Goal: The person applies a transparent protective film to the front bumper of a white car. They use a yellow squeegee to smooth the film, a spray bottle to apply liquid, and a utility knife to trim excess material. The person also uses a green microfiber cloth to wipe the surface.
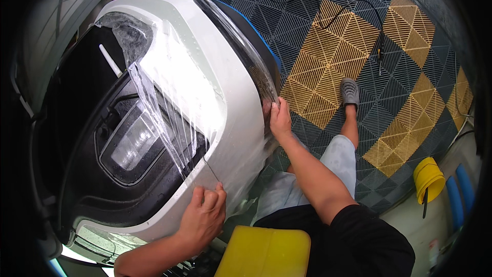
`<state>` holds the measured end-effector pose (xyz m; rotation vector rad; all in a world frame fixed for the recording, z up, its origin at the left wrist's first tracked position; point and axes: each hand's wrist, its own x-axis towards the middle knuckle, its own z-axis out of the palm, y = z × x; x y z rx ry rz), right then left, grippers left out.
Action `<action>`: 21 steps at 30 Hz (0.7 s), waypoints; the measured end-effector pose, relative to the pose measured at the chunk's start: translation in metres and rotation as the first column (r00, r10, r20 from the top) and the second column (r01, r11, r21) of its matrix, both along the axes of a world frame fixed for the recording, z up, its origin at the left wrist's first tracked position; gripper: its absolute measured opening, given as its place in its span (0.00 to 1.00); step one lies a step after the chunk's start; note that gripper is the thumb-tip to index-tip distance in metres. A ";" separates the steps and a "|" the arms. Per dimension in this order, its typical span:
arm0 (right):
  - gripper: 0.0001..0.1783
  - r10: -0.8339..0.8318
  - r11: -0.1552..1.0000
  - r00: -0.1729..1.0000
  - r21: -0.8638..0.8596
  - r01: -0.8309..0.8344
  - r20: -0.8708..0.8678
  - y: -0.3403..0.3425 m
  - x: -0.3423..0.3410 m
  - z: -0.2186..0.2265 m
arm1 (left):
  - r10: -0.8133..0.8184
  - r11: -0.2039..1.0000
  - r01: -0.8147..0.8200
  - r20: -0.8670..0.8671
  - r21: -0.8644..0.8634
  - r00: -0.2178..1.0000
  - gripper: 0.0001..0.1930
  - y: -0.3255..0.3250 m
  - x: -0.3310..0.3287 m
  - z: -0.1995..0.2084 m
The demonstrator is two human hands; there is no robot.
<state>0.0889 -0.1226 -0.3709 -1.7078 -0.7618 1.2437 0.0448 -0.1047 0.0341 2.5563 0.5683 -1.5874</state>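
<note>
A white car front end [241, 97] fills the left and middle, with clear film [174, 72] over it. The film hangs in folds across the rim of the open front compartment [128, 179]. My left hand [205, 210] is closed low on the white panel, its fingertips together at the end of a thin dark line. Whatever is between those fingers is too small to make out. Farther away, my right hand [280, 118] pinches the film at the lower end of a glossy dark strip [246, 56]; its fingertips are partly hidden behind the edge.
A yellow block-shaped thing [264, 251] stands at the near edge, before my body. On the grey and tan grid floor [328, 66] lies a black hose [353, 5]. A yellow bucket [429, 179] is at the right. My shod foot [350, 91] rests on the floor.
</note>
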 end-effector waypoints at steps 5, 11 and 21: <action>0.27 0.296 0.955 0.955 0.029 -0.296 -0.018 0.025 0.050 0.015 | -0.022 0.997 0.018 0.051 0.077 0.998 0.25 -0.013 -0.008 0.000; 0.27 0.135 0.962 0.918 -0.172 -0.211 -0.372 0.046 0.050 0.021 | -0.031 0.997 0.026 0.063 0.068 0.998 0.24 -0.006 -0.004 -0.002; 0.09 0.124 0.969 0.963 -0.180 -0.169 -0.238 0.009 0.056 0.034 | -0.043 0.996 0.041 0.031 0.075 0.999 0.25 -0.007 -0.004 -0.003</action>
